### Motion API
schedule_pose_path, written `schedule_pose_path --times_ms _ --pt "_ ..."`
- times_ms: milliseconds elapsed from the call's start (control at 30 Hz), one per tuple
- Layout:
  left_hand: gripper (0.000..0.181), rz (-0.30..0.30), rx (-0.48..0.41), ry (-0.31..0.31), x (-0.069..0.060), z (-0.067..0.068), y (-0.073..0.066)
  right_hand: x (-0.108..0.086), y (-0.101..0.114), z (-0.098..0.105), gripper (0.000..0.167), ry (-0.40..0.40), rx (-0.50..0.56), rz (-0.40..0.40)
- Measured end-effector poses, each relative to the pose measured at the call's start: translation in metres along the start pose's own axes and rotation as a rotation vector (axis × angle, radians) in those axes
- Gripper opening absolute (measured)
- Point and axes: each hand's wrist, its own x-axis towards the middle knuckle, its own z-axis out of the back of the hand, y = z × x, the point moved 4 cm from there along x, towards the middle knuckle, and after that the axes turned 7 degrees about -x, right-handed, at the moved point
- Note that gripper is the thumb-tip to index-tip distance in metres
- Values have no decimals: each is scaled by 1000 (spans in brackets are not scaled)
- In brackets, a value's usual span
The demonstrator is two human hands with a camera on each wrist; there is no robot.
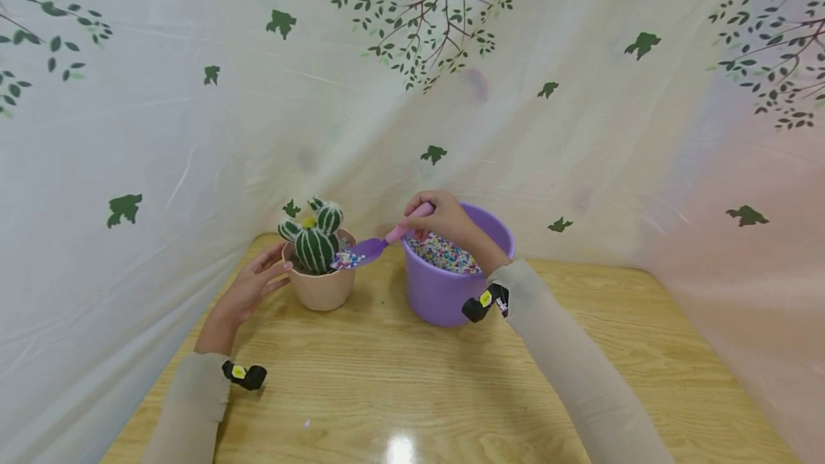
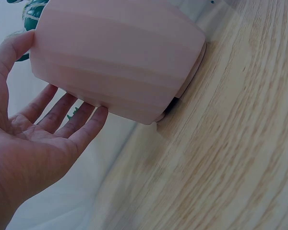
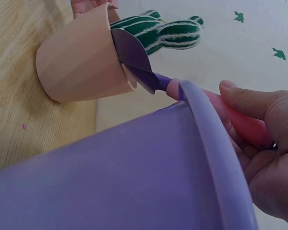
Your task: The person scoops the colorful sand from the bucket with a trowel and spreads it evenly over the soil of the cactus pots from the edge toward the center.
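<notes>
In the head view, my right hand grips the pink handle of a small trowel above the left rim of a purple bucket. Its purple blade carries multicoloured beads and reaches over the rim of a peach flower pot. A green-and-white striped toy cactus stands in that pot. My left hand touches the pot's left side. Its fingers are spread and fairly straight along the wall, with the thumb at the rim. More beads lie inside the bucket.
Pot and bucket stand on a wooden table, near its back edge. Behind and beside it hangs a pale curtain printed with leaves and branches. A small pink bit lies near the front. Each wrist wears a black camera.
</notes>
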Motion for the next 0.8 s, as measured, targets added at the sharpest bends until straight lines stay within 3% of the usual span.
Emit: schedule_pose_path --times_ms 800 --pt "73 4 -7 14 0 -1 -2 0 6 -3 17 -2 5 3"
